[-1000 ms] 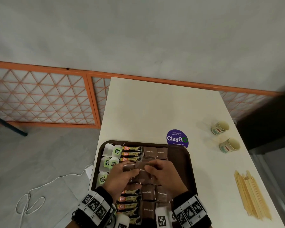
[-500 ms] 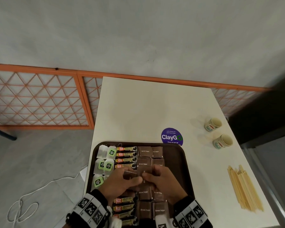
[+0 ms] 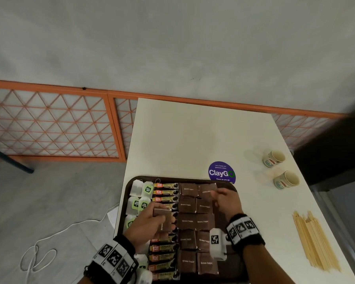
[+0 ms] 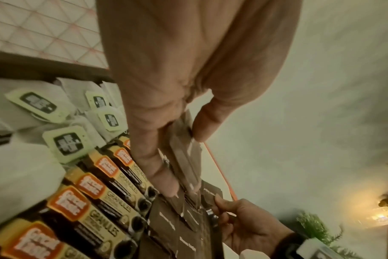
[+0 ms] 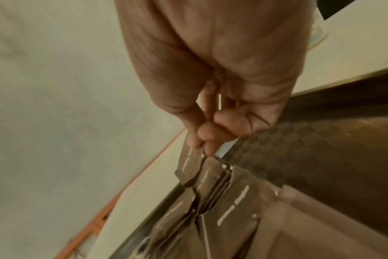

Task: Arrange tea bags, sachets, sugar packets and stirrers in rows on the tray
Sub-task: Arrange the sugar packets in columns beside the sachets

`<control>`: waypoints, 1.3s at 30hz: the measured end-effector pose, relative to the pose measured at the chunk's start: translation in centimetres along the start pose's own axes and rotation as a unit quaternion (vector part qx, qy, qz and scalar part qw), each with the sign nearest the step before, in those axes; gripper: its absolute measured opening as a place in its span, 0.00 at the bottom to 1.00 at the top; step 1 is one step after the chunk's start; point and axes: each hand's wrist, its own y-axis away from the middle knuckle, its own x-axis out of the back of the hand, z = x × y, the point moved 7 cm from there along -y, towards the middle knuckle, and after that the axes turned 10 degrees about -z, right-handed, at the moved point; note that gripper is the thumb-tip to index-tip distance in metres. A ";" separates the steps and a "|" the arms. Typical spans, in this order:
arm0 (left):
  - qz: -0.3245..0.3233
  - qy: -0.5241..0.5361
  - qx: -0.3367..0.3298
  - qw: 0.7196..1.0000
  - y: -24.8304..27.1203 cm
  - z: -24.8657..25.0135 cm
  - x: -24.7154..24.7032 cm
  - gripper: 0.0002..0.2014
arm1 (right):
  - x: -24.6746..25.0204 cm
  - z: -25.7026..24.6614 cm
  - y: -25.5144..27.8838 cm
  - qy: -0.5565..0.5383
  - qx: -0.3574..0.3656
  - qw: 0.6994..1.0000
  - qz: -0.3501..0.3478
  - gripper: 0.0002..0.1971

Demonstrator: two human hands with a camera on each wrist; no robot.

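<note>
A dark brown tray (image 3: 193, 179) lies on the white table's near end. On it, from left to right, are white tea bags (image 3: 140, 193) with green tags, a column of coffee sachets (image 3: 166, 192), and two columns of brown sugar packets (image 3: 195, 221). My left hand (image 3: 162, 216) grips a small stack of brown sugar packets (image 4: 186, 157) above the sachets. My right hand (image 3: 215, 195) pinches one brown sugar packet (image 5: 188, 163) by its edge at the far right end of the sugar columns. Wooden stirrers (image 3: 314, 240) lie in a loose pile on the table, right of the tray.
Two small paper cups (image 3: 274, 158) (image 3: 286, 180) lie on their sides at the table's right edge. A purple round sticker (image 3: 221, 172) is just beyond the tray. An orange lattice railing (image 3: 49, 124) and a white cable (image 3: 49, 240) on the floor are at left.
My hands were together over the tray's middle on the sugar stack. They have parted: the right hand has moved to the far right with one packet, and the left keeps the stack.
</note>
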 end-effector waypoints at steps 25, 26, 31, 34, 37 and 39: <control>-0.002 -0.156 -0.020 0.988 -0.2 0.1 -0.2 0.22 | -8.6 -1.8 12.1 0.008 0.090 0.933 -0.349 0.03; -0.009 -0.175 -0.022 0.984 -0.3 0.0 -0.5 0.22 | -8.3 -1.4 11.9 -0.004 0.079 0.937 -0.341 0.02; 0.019 -0.182 -0.044 0.982 -0.4 0.7 -0.1 0.15 | -6.4 -0.9 8.1 -0.027 0.048 0.975 -0.215 0.05; 0.056 -0.198 -0.052 0.977 0.3 1.0 1.3 0.09 | -5.4 -0.3 4.9 -0.041 0.001 0.991 -0.131 0.07; 0.071 -0.220 -0.049 0.972 1.0 0.8 2.4 0.05 | -5.6 0.5 2.6 -0.022 -0.023 0.994 -0.101 0.07; 0.078 -0.233 -0.045 0.968 1.2 0.6 3.0 0.04 | -5.6 0.5 2.1 0.018 -0.018 0.996 -0.083 0.07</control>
